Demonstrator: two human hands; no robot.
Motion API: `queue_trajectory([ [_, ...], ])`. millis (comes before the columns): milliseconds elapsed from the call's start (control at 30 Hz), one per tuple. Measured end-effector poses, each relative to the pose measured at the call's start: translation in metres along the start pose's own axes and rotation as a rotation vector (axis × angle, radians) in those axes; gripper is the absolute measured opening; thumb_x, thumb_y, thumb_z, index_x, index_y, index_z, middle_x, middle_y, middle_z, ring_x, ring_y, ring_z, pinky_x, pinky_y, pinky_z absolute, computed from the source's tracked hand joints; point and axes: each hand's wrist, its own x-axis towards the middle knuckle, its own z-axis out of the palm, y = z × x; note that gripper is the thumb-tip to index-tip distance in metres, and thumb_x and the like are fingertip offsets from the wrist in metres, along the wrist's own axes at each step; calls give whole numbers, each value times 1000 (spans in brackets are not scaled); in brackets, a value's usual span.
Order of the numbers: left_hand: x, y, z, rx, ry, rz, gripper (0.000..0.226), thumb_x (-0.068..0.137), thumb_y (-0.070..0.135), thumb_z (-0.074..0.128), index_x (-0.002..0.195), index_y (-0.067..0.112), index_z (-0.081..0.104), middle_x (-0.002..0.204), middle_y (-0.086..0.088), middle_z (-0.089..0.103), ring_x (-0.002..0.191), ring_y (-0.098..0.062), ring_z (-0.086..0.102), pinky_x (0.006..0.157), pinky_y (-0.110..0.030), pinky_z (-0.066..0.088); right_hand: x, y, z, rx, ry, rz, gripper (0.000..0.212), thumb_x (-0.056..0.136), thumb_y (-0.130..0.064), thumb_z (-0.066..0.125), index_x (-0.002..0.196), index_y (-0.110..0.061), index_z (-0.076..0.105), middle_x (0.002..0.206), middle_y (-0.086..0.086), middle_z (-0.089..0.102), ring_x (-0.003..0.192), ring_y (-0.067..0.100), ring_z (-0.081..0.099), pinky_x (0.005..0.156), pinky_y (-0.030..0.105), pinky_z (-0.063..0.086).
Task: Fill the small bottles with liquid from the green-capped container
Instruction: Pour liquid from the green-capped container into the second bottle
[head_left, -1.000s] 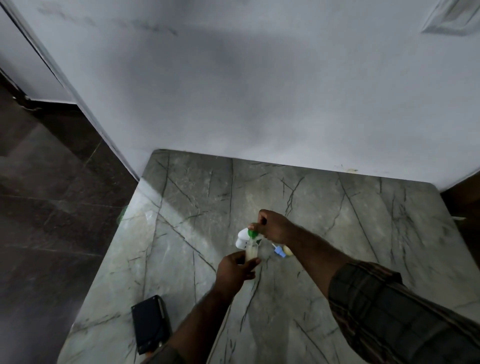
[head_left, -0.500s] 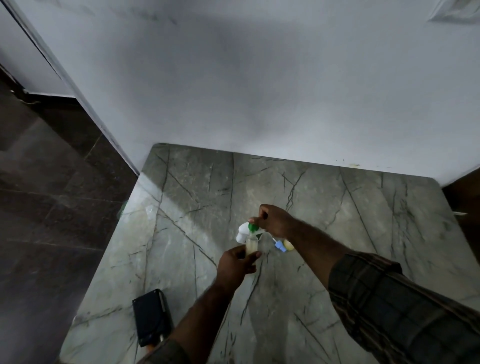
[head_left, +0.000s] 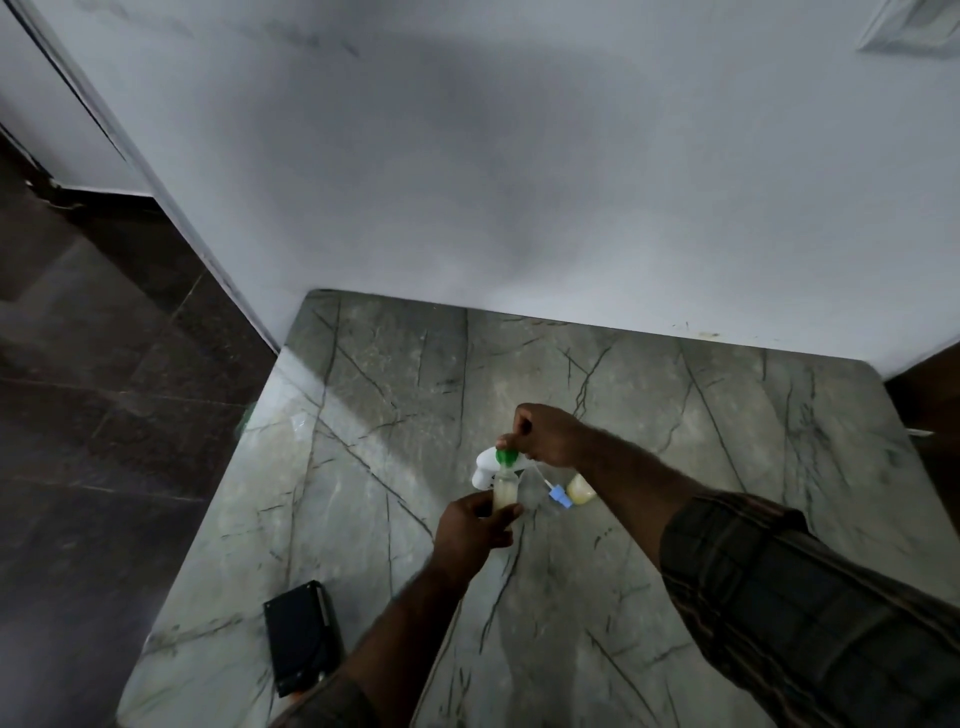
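Now my left hand (head_left: 475, 530) grips a small clear bottle of pale liquid (head_left: 506, 491) upright above the grey veined marble table (head_left: 727, 467), so my right hand (head_left: 545, 434), pinching the green-capped white container (head_left: 505, 457), pours straight into its mouth.

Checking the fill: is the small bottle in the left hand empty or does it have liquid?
It has liquid: the bottle looks pale yellowish inside. Exact level cannot tell.

The right hand (head_left: 545, 434) hides most of the green-capped container (head_left: 506, 458); its pouring is unclear.
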Motion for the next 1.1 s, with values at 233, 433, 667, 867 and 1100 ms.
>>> queue_trajectory([
  [233, 3, -4, 0, 2, -14, -9, 25, 82, 22, 82, 101, 6, 75, 73, 1, 69, 62, -11, 67, 66, -28, 59, -2, 5, 8, -28, 15, -1, 35, 86, -46, 67, 83, -15, 52, 71, 1, 61, 63, 12, 54, 57, 25, 38],
  [433, 1, 3, 2, -33, -19, -1, 23, 83, 17, 81, 101, 6, 75, 76, -1, 70, 66, -14, 68, 68, -31, 61, 1, -6, -3, -55, 10, 10, 33, 83, -44, 71, 83, -17, 52, 74, -1, 61, 65, 10, 53, 57, 24, 38],
  [667, 3, -4, -1, 2, -29, -15, 25, 83, 21, 80, 105, 10, 75, 73, 7, 71, 65, -11, 69, 70, -30, 62, -1, 9, 13, -11, 47, -15, 33, 86, -45, 68, 81, -17, 51, 70, -2, 58, 65, 12, 52, 59, 26, 39],
  [867, 4, 0, 0, 1, -22, -3, 31, 81, 19, 82, 108, 5, 74, 81, -1, 73, 71, -17, 70, 71, -31, 62, -1, -2, -4, -54, 14, -34, 34, 82, -44, 72, 84, -15, 53, 72, -6, 55, 63, 5, 47, 56, 21, 35],
  [1100, 6, -7, -1, 5, -25, -24, 34, 81, 21, 82, 109, 5, 74, 76, 4, 72, 66, -13, 69, 75, -36, 62, -2, 7, 9, 0, 33, -20, 34, 85, -47, 68, 79, -18, 50, 70, -2, 58, 70, 16, 57, 62, 28, 41],
])
